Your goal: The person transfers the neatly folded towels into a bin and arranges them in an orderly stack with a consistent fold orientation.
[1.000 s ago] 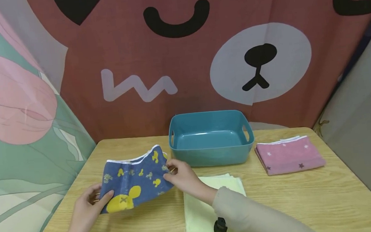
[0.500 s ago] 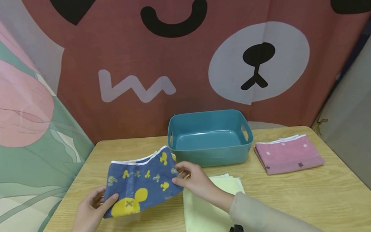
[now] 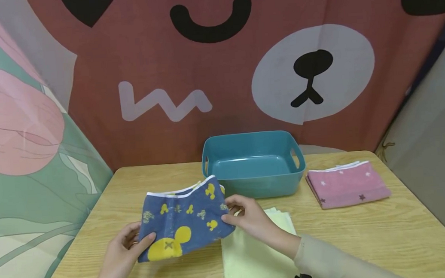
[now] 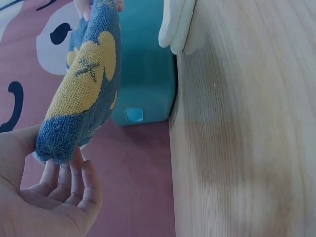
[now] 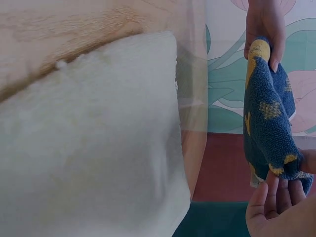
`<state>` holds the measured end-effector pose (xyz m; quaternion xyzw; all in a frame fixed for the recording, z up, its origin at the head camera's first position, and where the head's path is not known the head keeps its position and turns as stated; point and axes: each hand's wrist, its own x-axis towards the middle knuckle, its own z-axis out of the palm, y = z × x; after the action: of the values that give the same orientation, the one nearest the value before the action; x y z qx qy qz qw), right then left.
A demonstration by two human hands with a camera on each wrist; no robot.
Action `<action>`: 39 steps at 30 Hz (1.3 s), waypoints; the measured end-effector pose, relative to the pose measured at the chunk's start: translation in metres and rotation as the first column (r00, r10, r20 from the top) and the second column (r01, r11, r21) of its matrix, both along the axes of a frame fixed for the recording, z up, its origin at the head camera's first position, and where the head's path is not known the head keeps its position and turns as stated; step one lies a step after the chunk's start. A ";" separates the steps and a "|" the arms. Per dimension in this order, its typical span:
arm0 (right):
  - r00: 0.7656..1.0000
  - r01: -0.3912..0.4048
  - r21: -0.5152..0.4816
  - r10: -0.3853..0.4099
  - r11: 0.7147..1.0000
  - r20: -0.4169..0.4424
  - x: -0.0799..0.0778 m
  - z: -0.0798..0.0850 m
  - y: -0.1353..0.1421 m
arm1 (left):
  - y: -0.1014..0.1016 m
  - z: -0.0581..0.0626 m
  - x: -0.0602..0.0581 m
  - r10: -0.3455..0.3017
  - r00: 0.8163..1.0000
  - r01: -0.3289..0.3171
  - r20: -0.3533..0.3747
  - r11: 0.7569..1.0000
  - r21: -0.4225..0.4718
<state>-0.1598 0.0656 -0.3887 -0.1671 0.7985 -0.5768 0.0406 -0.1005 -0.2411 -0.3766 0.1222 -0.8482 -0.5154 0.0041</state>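
Observation:
A folded blue towel [image 3: 186, 223] with yellow mouse-head prints and a white hem is held up above the table between both hands. My left hand [image 3: 126, 251] pinches its lower left corner, thumb in front and fingers behind. At the right side, my right hand [image 3: 253, 218] pinches the edge between thumb and fingers. The left wrist view shows the towel [image 4: 81, 89] edge-on, with the left hand [image 4: 54, 192] under its end. In the right wrist view the right hand [image 5: 284, 197] grips the near end of the towel [image 5: 266, 108].
A folded pale yellow towel [image 3: 259, 257] lies on the wooden table [image 3: 353, 242], partly under the right forearm. Behind it stands a teal basket [image 3: 254, 187] with side handle holes. A folded pink towel [image 3: 347, 186] with stars lies to the right. A printed curtain [image 3: 217, 70] hangs behind.
Both hands have carried the blue towel to the right, so its right side now overlaps the basket's front and the pale yellow towel's edge in the head view.

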 end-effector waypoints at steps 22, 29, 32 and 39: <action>0.996 0.088 -0.024 -0.087 0.996 0.018 0.018 0.001 0.045 | 0.039 -0.004 -0.006 -0.081 0.993 0.089 -0.086 0.992 0.088; 0.993 0.120 -0.036 -0.119 0.992 0.021 0.023 0.004 0.058 | 0.050 -0.005 -0.010 -0.105 0.990 0.114 -0.093 0.988 0.107; 0.991 0.134 -0.026 -0.133 0.991 0.030 0.025 0.006 0.064 | 0.054 -0.005 -0.010 -0.116 0.987 0.129 -0.111 0.985 0.115; 0.986 0.162 0.008 -0.162 0.987 0.046 0.029 0.010 0.076 | 0.065 -0.007 -0.012 -0.133 0.983 0.151 -0.123 0.977 0.150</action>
<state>-0.1311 0.1418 -0.3784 -0.0883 0.8095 -0.5803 0.0124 -0.1125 -0.1760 -0.3835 0.0320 -0.8095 -0.5863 0.0054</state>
